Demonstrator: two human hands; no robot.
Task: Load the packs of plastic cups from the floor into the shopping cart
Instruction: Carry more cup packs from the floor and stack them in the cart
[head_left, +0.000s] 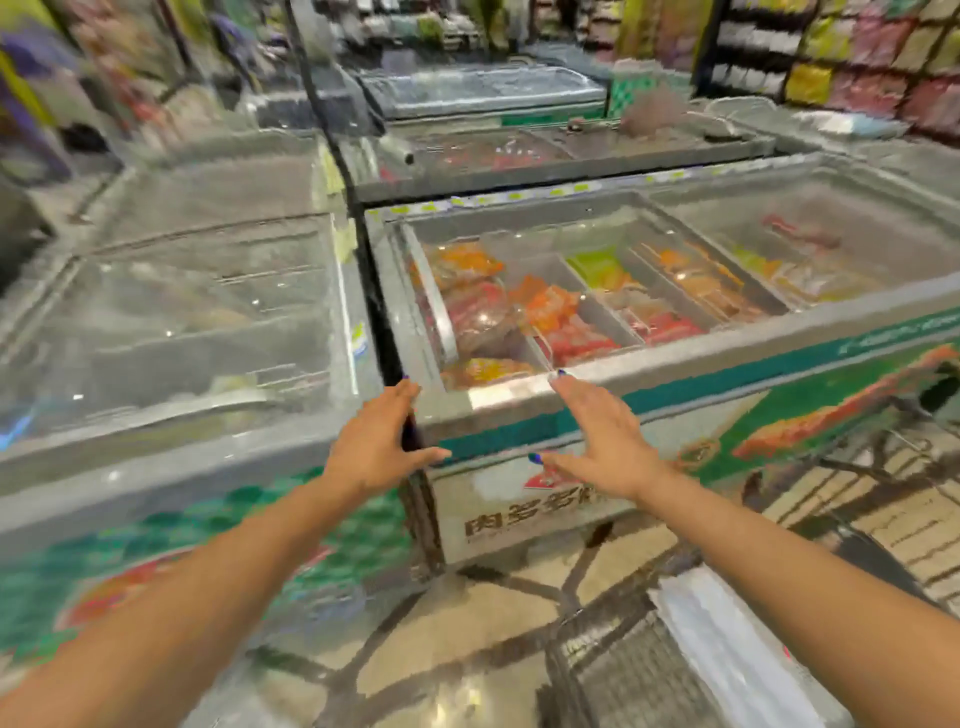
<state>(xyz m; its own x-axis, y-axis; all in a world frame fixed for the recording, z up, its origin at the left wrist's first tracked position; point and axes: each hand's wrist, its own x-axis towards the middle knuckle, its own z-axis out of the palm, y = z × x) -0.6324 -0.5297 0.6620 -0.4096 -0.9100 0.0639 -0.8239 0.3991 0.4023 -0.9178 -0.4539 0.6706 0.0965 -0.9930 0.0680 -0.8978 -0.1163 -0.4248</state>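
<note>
Hands are held out in front of the body, both spread and empty. The left hand (376, 441) is seen with fingers straight and thumb stretched toward the right, in front of the dark gap between two chest freezers. The right hand (597, 441) is likewise spread, fingers extended toward the metal rim of the right-hand freezer (675, 364), thumb pointing left; whether the fingertips touch the rim cannot be told. Blue nail polish is visible on both hands.

Packs of plastic cups (727, 649), pale and wrapped in clear film, are seen lying in the wire shopping cart (597, 660) at the lower right, below the right forearm. The picture is blurred there, so the number of packs cannot be told.

Orange, red and green food packets are seen under the sliding glass lid of the right-hand freezer. The left-hand freezer (182, 322) is closed by glass. Patterned stone floor (467, 623) is shown between the freezers and the cart.
</note>
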